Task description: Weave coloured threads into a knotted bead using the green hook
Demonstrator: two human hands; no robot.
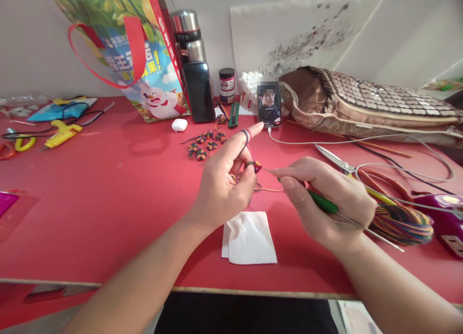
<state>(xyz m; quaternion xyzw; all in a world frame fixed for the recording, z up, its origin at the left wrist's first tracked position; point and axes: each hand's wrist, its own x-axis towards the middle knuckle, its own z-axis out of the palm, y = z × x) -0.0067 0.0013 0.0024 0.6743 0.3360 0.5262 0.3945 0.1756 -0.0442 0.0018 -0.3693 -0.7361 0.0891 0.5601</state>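
My left hand [226, 179] pinches a small multicoloured crochet piece [256, 166] between thumb and fingers, and thread is wrapped round its raised index finger. My right hand [325, 199] grips a green-handled crochet hook [323, 203] like a pencil, with its metal tip at the piece. Thin thread runs from the piece toward a multicoloured yarn ball [401, 223] at the right. Both hands hover above the red table [108, 199].
A folded white tissue [249, 237] lies under my hands. Several finished crochet pieces [204, 143] lie behind them, with a white earbud case [179, 125], two phones [269, 107], scissors [334, 160], a gift bag [144, 59], a flask, a padded mat and a yellow glue gun [61, 132].
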